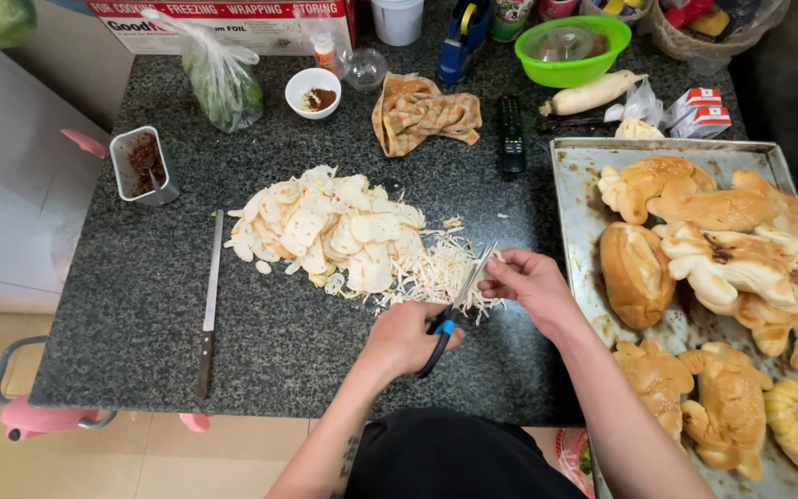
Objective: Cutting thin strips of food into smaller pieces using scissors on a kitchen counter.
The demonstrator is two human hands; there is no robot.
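My left hand grips blue-handled scissors, blades pointing up and away from me. My right hand pinches a thin pale slice against the blades. Just beyond both hands lies a heap of pale shreds. Left of that sits a larger pile of thin pale slices on the dark speckled countertop.
A long knife lies left of the slices. A metal tray of baked buns fills the right side. At the back: a checked cloth, remote control, white bowl, green bowl, bagged greens, container of brown powder.
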